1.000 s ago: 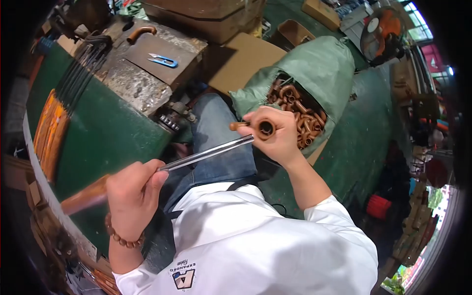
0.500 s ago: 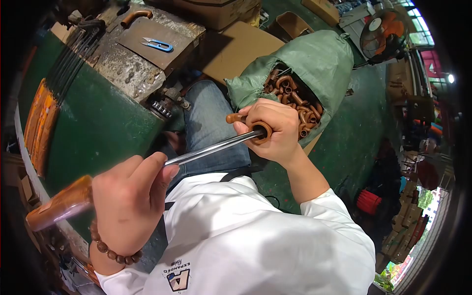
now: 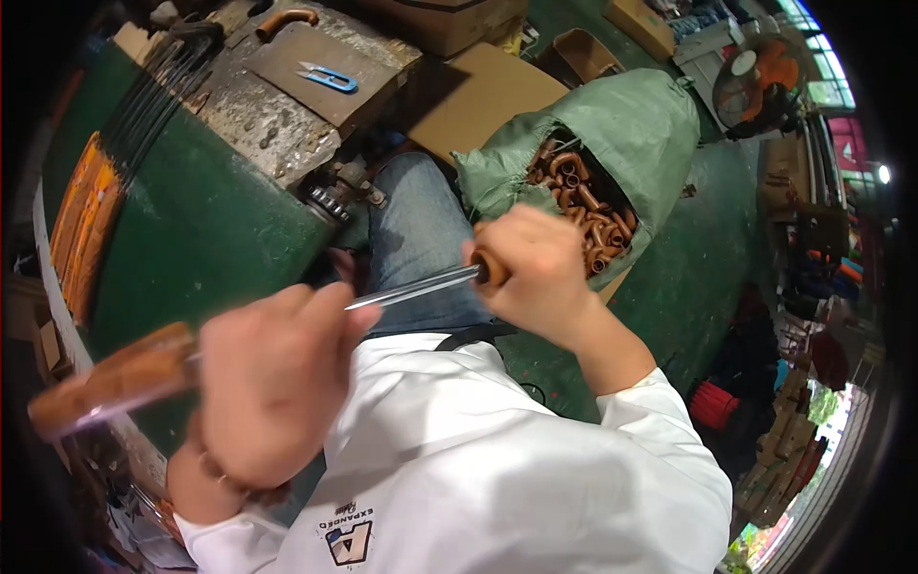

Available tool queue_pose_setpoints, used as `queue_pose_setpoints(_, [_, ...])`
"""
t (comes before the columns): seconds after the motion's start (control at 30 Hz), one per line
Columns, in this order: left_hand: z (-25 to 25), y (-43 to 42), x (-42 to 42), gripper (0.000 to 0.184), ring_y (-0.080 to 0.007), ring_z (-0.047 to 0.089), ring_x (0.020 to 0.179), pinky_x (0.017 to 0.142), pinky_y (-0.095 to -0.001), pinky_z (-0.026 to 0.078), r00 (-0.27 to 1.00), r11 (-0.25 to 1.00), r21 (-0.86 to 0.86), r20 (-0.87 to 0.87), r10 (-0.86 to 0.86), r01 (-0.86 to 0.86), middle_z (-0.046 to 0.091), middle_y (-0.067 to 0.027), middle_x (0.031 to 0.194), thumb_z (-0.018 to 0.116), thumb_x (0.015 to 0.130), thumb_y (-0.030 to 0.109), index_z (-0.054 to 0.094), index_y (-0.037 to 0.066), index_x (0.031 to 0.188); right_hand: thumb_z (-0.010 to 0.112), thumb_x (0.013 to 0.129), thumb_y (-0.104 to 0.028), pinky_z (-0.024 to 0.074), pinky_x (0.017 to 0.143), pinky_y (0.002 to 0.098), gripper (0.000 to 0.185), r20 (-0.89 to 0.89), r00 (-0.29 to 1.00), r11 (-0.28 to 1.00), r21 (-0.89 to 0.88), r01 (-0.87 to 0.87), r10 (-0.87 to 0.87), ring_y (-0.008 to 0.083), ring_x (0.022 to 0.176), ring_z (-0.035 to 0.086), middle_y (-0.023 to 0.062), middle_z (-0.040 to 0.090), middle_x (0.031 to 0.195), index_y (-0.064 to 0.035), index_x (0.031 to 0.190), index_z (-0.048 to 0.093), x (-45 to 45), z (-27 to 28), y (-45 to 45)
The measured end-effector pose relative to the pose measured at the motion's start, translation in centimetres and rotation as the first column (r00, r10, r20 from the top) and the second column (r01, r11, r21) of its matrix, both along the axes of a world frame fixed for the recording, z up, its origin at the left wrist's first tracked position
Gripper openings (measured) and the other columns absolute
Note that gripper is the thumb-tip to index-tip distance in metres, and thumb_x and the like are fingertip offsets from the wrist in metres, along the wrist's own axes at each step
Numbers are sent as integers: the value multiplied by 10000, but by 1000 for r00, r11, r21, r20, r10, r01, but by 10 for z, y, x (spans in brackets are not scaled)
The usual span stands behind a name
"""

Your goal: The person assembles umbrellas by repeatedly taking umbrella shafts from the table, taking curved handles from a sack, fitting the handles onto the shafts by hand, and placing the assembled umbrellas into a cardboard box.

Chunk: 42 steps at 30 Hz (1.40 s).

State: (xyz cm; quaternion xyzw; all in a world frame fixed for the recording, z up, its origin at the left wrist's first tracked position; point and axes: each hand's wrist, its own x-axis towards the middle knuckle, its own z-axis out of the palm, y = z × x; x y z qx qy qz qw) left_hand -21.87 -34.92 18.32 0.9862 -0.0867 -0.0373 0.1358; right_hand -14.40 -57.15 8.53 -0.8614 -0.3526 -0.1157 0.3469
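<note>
My left hand [image 3: 273,368], blurred by motion, is closed around a metal shaft [image 3: 416,290]. Beyond that fist, at the lower left, the same piece continues into a glossy orange-brown end [image 3: 120,378] that looks like a wrapped, folded umbrella. In my closed right hand [image 3: 535,268] is a curved brown handle [image 3: 491,272], mostly hidden by the fingers. The shaft's tip meets the handle's open end; how deep it sits inside I cannot tell. Behind the right hand, a green woven sack [image 3: 641,124] gapes open, showing several similar curved handles [image 3: 593,215].
At the upper left a worn workbench [image 3: 263,134] bears blue thread snips [image 3: 328,77] and one loose curved handle [image 3: 287,21]. Long orange bundles with black rods [image 3: 91,220] lie left. Cardboard [image 3: 483,91] is behind the sack, and a fan [image 3: 755,86] stands at the upper right.
My left hand has moved right, toward my right hand, and less bare shaft shows between them. The handle's open end has turned more sideways. The whole view has shifted slightly.
</note>
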Motion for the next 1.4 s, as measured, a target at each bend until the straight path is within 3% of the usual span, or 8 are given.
queue_pose_setpoints(0.23, [-49, 18, 20, 124, -282, 564, 595, 601, -382, 467, 1000, 999, -50, 2, 2, -2, 633, -75, 718, 699, 854, 190, 671, 72, 826, 723, 670, 7, 380, 525, 326, 140, -20, 999, 998, -44, 44, -45, 227, 545, 449, 53, 527, 600, -40, 683, 592, 12, -15, 6])
queue_pose_setpoints(0.37, [-77, 37, 22, 143, -256, 604, 717, 744, -388, 480, 837, 993, -14, 539, -93, 119, 660, -56, 814, 719, 817, 183, 678, 71, 895, 680, 618, 14, 399, 541, 337, 141, -50, 993, 991, -85, 101, -105, 243, 555, 465, 58, 560, 616, -48, 646, 557, 18, -28, -3])
queue_pose_setpoints(0.53, [-86, 87, -4, 196, -227, 615, 732, 725, -353, 443, 956, 967, 241, 293, 10, -84, 647, -59, 787, 737, 796, 232, 610, 83, 809, 674, 628, 9, 397, 535, 349, 129, -79, 993, 993, -88, 85, -92, 245, 558, 472, 62, 562, 618, -39, 646, 556, 15, -21, -12])
queue_pose_setpoints(0.87, [-114, 28, -1, 223, -233, 591, 559, 608, -344, 438, 959, 992, 124, 273, -68, 35, 643, -49, 621, 677, 841, 187, 605, 122, 641, 652, 626, 30, 430, 545, 385, 147, -167, 983, 995, -56, -83, 73, 272, 580, 535, 80, 592, 641, -75, 681, 566, -28, -25, 66])
queue_pose_setpoints(1.03, [-103, 9, 8, 297, -288, 637, 959, 813, -376, 466, 995, 995, 55, -62, -74, 77, 662, -159, 1097, 729, 735, 191, 627, 45, 973, 651, 663, 16, 441, 564, 376, 107, -366, 926, 996, 25, -87, 90, 293, 588, 536, 111, 633, 704, -45, 702, 573, -27, -41, 81])
queue_pose_setpoints(1.2, [-67, -11, 8, 820, -342, 552, 1189, 1038, -438, 436, 921, 867, -387, 344, -180, 314, 505, -199, 1364, 825, 656, 179, 511, 36, 1400, 670, 665, -21, 455, 563, 350, 94, -528, 829, 980, 166, -110, 183, 259, 591, 574, 100, 652, 694, -25, 758, 656, 22, -8, 57])
queue_pose_setpoints(1.3, [-72, -6, -2, 790, -338, 541, 1200, 1042, -448, 436, 915, 816, -496, 393, -94, 297, 503, -193, 1358, 813, 693, 190, 508, 76, 1413, 589, 627, 72, 429, 556, 283, 176, -99, 981, 979, 106, 177, -166, 171, 565, 517, 56, 633, 662, -16, 761, 663, 85, 35, 43])
queue_pose_setpoints(1.4, [-80, 2, -5, 760, -333, 530, 1210, 1046, -457, 437, 913, 747, -598, 407, -31, 292, 501, -187, 1353, 800, 730, 200, 505, 117, 1425, 645, 732, -29, 469, 576, 364, 101, 446, 785, 884, 32, 466, -430, 273, 595, 585, 91, 655, 686, -43, 825, 683, 179, 89, 30])
